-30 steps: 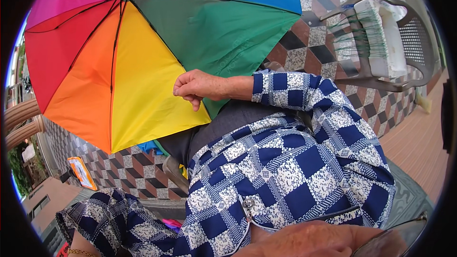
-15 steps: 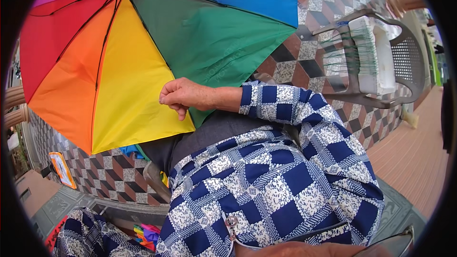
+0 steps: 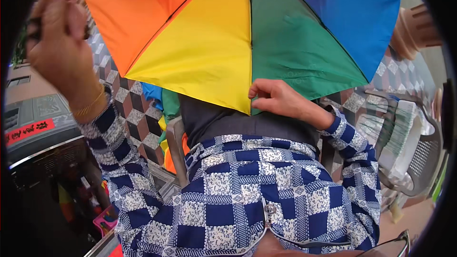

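A rainbow umbrella (image 3: pixel 190 52) lies open over my lap, inner side up, with thin black ribs along its seams. At the near corner, where the yellow and green panels meet, my right hand (image 3: pixel 281 97) is closed, thumb and forefinger pinching the cloth edge. My left hand (image 3: pixel 62 43), with a gold bracelet (image 3: pixel 90 107) at the wrist, is raised at the far left, away from the umbrella. Its fingers are bent together and somewhat blurred; whatever they hold is too small to make out.
On the right, a grey plastic chair (image 3: pixel 421 157) holds a white foam block (image 3: pixel 404 133) with green strands hanging over it. Bright folded cloth (image 3: pixel 169 104) lies beside my chair's armrest (image 3: pixel 177 147). A dark cabinet (image 3: pixel 47 176) and a pink basket (image 3: pixel 105 220) stand at lower left.
My left hand has come up into view at the far left. The view has turned, so the umbrella and my right hand appear farther right. My right hand now pinches the panel corner.
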A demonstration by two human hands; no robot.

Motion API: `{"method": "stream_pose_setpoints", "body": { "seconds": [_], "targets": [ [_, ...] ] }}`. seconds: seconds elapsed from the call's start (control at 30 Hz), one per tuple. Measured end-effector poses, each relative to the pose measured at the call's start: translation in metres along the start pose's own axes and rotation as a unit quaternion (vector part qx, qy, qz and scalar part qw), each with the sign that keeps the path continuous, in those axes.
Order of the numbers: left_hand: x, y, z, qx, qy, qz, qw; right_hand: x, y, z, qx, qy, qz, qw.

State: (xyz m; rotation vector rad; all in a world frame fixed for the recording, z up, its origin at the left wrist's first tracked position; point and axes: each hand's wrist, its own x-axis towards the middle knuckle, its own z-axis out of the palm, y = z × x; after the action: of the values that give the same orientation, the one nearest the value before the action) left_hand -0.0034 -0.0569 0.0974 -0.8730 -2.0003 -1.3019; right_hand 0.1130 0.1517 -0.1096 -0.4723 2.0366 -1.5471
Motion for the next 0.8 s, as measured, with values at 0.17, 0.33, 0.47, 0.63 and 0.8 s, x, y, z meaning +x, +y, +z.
{"method": "stream_pose_setpoints", "body": {
  "seconds": [0.17,0.33,0.47,0.63,0.8],
  "targets": [
    [-0.119,-0.208,-0.080,0.471,-0.128,-0.164,0.857,-0.031,0.017,-0.002,-0.321,0.024,-0.128,0.938],
    [-0.135,-0.230,-0.060,0.537,-0.219,-0.221,0.784,-0.027,0.034,0.003,-0.429,0.060,-0.117,0.894],
    [-0.137,-0.232,-0.044,0.535,-0.260,-0.269,0.757,-0.028,0.031,0.001,-0.405,0.108,-0.109,0.901],
    [-0.155,-0.227,-0.050,0.492,-0.295,-0.296,0.764,-0.009,0.016,-0.036,-0.303,0.258,-0.150,0.905],
    [-0.171,-0.208,-0.045,0.424,-0.292,-0.296,0.805,-0.033,-0.007,-0.084,-0.035,0.258,0.006,0.966]
  ]
}}
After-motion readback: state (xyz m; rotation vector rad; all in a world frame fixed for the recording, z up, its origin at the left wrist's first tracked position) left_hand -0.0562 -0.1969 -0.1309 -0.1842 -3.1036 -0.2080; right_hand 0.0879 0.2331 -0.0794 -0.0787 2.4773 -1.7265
